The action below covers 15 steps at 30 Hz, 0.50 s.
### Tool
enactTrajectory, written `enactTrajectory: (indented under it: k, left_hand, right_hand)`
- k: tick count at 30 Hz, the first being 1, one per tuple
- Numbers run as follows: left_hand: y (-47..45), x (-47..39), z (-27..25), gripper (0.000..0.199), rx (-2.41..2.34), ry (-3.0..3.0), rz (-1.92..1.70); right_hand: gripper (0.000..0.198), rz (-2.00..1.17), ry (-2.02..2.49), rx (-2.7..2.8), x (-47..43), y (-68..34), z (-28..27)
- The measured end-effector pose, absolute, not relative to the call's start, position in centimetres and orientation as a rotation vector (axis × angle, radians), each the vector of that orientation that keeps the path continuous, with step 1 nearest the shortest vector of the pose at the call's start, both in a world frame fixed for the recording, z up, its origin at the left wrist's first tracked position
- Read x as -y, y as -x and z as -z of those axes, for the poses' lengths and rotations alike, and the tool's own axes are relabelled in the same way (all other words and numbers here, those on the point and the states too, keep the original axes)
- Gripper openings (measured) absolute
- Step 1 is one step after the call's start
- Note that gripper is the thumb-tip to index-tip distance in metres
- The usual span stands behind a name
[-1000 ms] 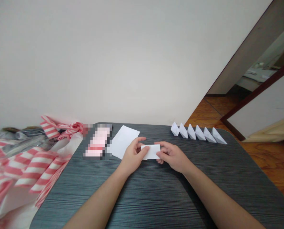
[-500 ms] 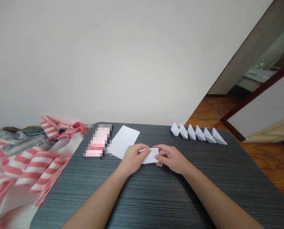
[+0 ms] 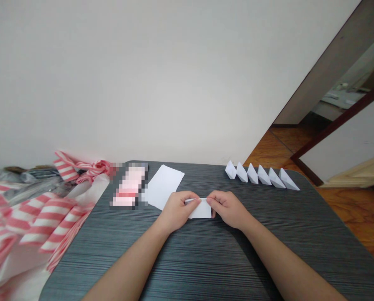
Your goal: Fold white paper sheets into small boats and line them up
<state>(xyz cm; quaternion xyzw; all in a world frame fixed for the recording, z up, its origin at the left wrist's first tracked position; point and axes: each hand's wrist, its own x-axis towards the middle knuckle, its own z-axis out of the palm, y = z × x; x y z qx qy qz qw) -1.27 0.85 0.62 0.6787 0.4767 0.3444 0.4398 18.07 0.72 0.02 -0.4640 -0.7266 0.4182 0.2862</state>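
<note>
A small folded piece of white paper [image 3: 201, 211] is held above the middle of the dark table [image 3: 193, 259]. My left hand [image 3: 179, 210] pinches its upper left part, thumb on the near side. At the upper right, my right hand [image 3: 226, 207] pinches the same paper, its thumb close to the left thumb along the top edge. The fingers behind the paper are mostly hidden. Just beyond my left hand lie flat white paper sheets [image 3: 165, 184].
Several folded white paper shapes [image 3: 262, 174] stand in a row at the table's back right. A pixelated pinkish object [image 3: 130, 184] lies at the back left. Red-and-white striped cloth [image 3: 45, 217] is heaped left of the table. A pale wall [image 3: 162, 83] rises behind it.
My right hand has shifted from the paper's right edge to its top edge, thumb now nearer the left one. The paper has dropped slightly and its top edge is now pinched by both hands.
</note>
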Motion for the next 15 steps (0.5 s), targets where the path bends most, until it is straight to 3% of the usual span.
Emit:
enactTrajectory:
  k: [15]
  left_hand:
    - [1.13,-0.63,-0.93,0.026,-1.111,-1.772,-0.771]
  right_hand:
    - [0.024,-1.056,1.251,2.081,-0.54,-17.64,-0.45]
